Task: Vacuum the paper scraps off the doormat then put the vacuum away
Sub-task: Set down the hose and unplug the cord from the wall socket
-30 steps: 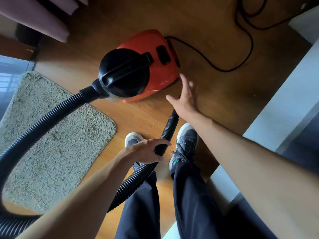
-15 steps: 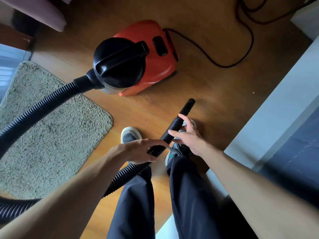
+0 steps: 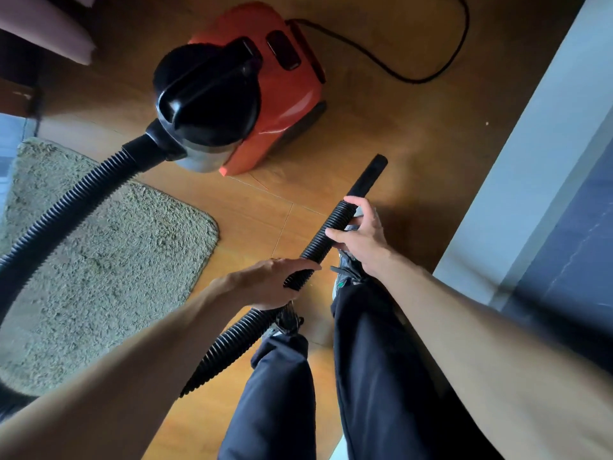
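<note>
A red and black canister vacuum (image 3: 282,94) stands on the wooden floor ahead of my feet. Its ribbed black hose (image 3: 66,207) runs from the canister's front, loops left over the shaggy beige doormat (image 3: 109,260) and comes back between my legs. My left hand (image 3: 268,283) grips the hose low down. My right hand (image 3: 361,234) grips it higher up, just below the smooth black nozzle (image 3: 370,175), which points up and to the right above the floor. I see no paper scraps on the mat.
The vacuum's black power cord (image 3: 414,78) snakes over the floor at the back right. A pale wall or cabinet edge (image 3: 530,161) runs along the right. A pink curtain or cushion (image 3: 49,31) hangs at the top left. My shoes and dark trousers stand below the hands.
My right hand left the vacuum body, came back and took hold of the hose near the nozzle. The nozzle end has lifted a little. My left hand has kept its grip.
</note>
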A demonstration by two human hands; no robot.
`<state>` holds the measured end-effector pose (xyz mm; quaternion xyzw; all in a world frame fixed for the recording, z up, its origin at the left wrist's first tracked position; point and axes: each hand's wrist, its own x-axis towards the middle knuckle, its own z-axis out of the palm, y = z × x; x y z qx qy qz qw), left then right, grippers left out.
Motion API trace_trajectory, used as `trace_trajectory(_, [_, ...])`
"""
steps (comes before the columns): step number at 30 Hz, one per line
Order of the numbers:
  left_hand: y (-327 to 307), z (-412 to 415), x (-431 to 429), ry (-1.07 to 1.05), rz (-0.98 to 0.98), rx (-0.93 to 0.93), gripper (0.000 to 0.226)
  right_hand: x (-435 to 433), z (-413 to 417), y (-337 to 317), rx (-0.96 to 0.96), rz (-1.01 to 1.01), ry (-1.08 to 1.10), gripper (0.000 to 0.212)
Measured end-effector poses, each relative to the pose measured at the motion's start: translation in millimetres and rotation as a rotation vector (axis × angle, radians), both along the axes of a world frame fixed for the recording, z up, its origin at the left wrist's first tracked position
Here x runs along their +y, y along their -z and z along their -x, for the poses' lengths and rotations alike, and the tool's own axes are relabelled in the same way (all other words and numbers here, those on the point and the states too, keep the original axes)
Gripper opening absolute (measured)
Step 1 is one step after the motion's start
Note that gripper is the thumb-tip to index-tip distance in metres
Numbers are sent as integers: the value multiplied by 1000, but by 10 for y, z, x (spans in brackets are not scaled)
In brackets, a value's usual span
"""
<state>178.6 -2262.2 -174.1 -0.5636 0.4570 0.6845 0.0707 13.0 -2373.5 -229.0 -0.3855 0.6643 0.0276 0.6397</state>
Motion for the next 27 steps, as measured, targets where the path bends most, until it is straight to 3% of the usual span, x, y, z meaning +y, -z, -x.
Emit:
trace_trajectory(14, [740, 38, 429, 199, 57, -139, 65, 544, 51, 549, 58, -85, 164, 72])
trace_trajectory(19, [911, 78, 510, 327, 126, -290, 67, 698, 6, 788, 104, -15, 123, 74])
trace_trajectory(27, [919, 150, 451, 369, 85, -315, 66, 724, 25, 822, 161, 56, -23, 65])
